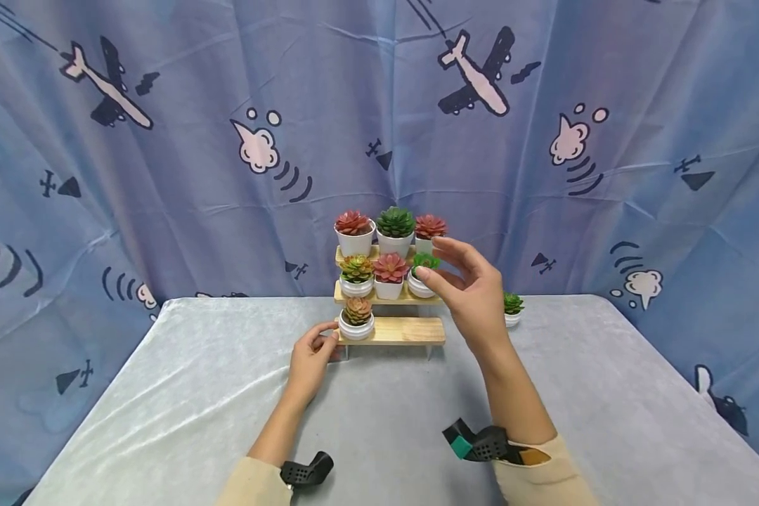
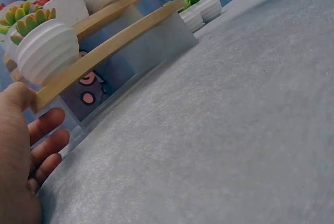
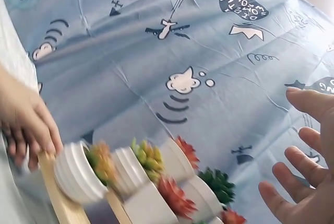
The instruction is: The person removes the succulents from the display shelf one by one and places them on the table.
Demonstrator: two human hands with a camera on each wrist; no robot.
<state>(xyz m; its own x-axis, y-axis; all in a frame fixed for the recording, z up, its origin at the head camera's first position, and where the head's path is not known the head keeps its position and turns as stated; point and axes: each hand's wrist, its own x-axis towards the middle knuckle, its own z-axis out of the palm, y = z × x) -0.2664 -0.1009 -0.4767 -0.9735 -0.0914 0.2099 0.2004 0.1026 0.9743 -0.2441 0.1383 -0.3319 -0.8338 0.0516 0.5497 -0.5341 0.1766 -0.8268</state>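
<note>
Beige sleeve closest, I see the right hand spread, holding nothing; the left hand grips the bottom wooden shelf, an orange-green succulent beside its fingertips.

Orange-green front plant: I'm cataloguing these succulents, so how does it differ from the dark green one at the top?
The orange-green plant stands on the lowest tier, the dark green plant on the highest tier. The orange-green plant has a squat, ridged pot; the dark green plant has a smooth, tapered pot. Both pots are white and upright.
</note>
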